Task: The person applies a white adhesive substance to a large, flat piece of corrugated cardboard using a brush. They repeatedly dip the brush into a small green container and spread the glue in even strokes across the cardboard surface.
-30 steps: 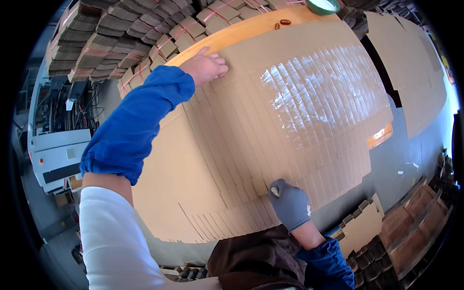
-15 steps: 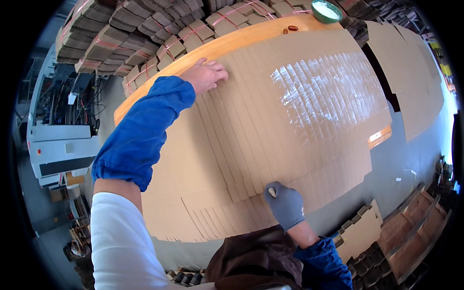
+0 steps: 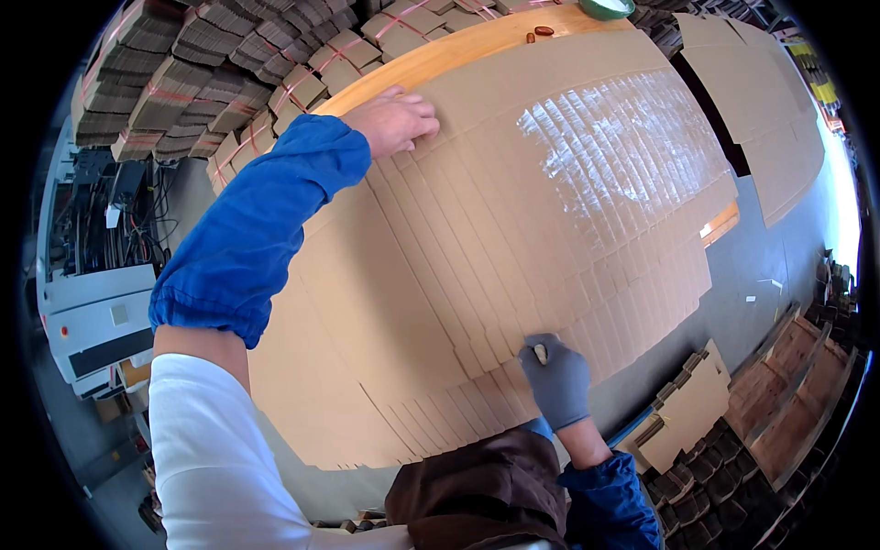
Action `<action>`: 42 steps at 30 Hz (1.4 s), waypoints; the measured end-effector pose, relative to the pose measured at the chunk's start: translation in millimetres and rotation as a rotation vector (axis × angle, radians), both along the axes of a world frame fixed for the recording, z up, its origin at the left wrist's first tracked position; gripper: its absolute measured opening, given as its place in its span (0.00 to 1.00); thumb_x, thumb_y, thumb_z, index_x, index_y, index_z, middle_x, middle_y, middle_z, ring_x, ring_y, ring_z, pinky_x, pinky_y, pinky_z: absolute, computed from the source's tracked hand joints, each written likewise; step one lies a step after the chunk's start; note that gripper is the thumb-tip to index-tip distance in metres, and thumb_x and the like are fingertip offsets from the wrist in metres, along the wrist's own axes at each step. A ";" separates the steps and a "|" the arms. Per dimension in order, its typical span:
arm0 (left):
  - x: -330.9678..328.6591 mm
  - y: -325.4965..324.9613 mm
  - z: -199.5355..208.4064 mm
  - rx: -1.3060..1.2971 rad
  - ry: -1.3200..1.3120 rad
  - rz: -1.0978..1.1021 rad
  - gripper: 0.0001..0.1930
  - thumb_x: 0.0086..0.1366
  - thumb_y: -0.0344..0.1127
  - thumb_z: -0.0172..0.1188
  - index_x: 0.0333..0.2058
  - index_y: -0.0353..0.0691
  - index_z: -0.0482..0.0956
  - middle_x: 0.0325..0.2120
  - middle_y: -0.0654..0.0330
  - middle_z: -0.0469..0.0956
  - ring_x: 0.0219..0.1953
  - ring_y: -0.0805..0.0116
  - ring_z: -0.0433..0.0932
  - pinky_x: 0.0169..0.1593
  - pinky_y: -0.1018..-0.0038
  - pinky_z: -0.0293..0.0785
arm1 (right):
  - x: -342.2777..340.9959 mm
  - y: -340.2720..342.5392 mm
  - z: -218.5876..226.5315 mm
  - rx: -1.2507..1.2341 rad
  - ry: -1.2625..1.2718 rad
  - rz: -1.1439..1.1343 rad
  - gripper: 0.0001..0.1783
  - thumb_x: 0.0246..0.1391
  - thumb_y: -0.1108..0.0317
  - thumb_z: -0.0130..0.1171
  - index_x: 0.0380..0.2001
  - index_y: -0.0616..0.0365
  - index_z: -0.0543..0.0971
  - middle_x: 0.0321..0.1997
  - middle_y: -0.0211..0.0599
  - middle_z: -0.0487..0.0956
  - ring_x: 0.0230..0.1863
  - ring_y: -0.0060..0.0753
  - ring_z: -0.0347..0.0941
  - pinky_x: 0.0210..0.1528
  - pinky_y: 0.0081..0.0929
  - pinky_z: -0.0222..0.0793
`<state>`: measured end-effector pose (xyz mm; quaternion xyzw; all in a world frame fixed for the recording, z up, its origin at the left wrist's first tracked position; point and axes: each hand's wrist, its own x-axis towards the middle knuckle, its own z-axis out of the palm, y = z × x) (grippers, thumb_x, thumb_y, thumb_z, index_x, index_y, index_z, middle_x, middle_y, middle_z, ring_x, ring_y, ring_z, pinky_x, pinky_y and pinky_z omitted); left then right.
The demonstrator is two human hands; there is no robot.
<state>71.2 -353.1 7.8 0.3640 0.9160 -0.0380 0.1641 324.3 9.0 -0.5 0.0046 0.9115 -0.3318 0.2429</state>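
Brown cardboard sheets [image 3: 367, 284] lie overlapped on a wooden table, their edges fanned in narrow steps. My bare left hand [image 3: 396, 124], in a blue sleeve cover, curls its fingers over a sheet's edge at the far side. At the near side my right hand [image 3: 557, 380], in a grey glove with the thumb tip bare, is closed at a sheet's edge. Its fingertips are mostly hidden. Wet white paste [image 3: 632, 137] streaks the stepped strips on the right.
A green bowl [image 3: 607, 9] and small red-brown oval pieces [image 3: 543, 31] sit on the table's far wooden edge [image 3: 440, 50]. Tied cardboard bundles [image 3: 183, 96] are stacked beyond. More sheets [image 3: 752, 110] lie at right. A wooden pallet [image 3: 793, 390] rests lower right; a white machine [image 3: 101, 316] stands left.
Both hands have shifted a little to the right over the sheets, still closed. The whole view has tilted slightly, so the bowl now sits partly beyond the top edge.
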 end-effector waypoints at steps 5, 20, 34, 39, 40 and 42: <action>-5.2 0.9 0.0 0.007 -0.015 -0.037 0.13 0.57 0.32 0.66 0.39 0.45 0.73 0.40 0.63 0.72 0.51 0.62 0.70 0.61 0.62 0.61 | 1.8 -1.0 -1.6 -0.042 -0.024 -0.081 0.11 0.53 0.62 0.62 0.38 0.53 0.82 0.35 0.48 0.82 0.36 0.54 0.79 0.39 0.42 0.74; -24.8 18.1 11.0 -0.091 -0.197 -0.070 0.07 0.56 0.30 0.63 0.31 0.46 0.73 0.34 0.65 0.73 0.48 0.64 0.71 0.59 0.63 0.60 | 3.3 -2.8 -9.0 0.010 0.072 -0.020 0.08 0.53 0.64 0.60 0.35 0.56 0.80 0.35 0.47 0.81 0.34 0.52 0.79 0.37 0.44 0.74; -37.1 20.0 8.2 -0.136 -0.257 -0.138 0.06 0.58 0.29 0.58 0.27 0.49 0.71 0.28 0.71 0.73 0.45 0.68 0.69 0.58 0.61 0.58 | -3.2 -6.9 -2.9 0.120 0.029 0.087 0.11 0.50 0.62 0.63 0.34 0.54 0.78 0.34 0.45 0.81 0.34 0.50 0.79 0.36 0.43 0.75; -36.8 22.8 9.5 -0.135 -0.260 -0.126 0.06 0.60 0.29 0.57 0.27 0.49 0.70 0.29 0.70 0.71 0.46 0.68 0.69 0.57 0.59 0.58 | -4.0 -7.2 -5.7 0.127 0.007 0.085 0.11 0.50 0.61 0.63 0.34 0.54 0.78 0.34 0.45 0.81 0.33 0.50 0.80 0.36 0.43 0.75; -36.2 21.9 10.0 -0.137 -0.261 -0.125 0.06 0.60 0.30 0.57 0.27 0.49 0.70 0.29 0.70 0.71 0.46 0.67 0.69 0.57 0.58 0.58 | -4.0 -8.1 -5.6 0.129 0.009 0.082 0.11 0.50 0.61 0.63 0.34 0.54 0.78 0.34 0.45 0.81 0.33 0.50 0.80 0.36 0.43 0.75; -36.2 23.3 8.8 -0.151 -0.273 -0.115 0.06 0.61 0.30 0.57 0.28 0.49 0.70 0.30 0.69 0.71 0.46 0.67 0.69 0.57 0.57 0.58 | -3.3 -8.6 -6.6 0.123 0.013 0.077 0.11 0.50 0.61 0.63 0.34 0.54 0.77 0.34 0.46 0.81 0.33 0.50 0.80 0.36 0.44 0.75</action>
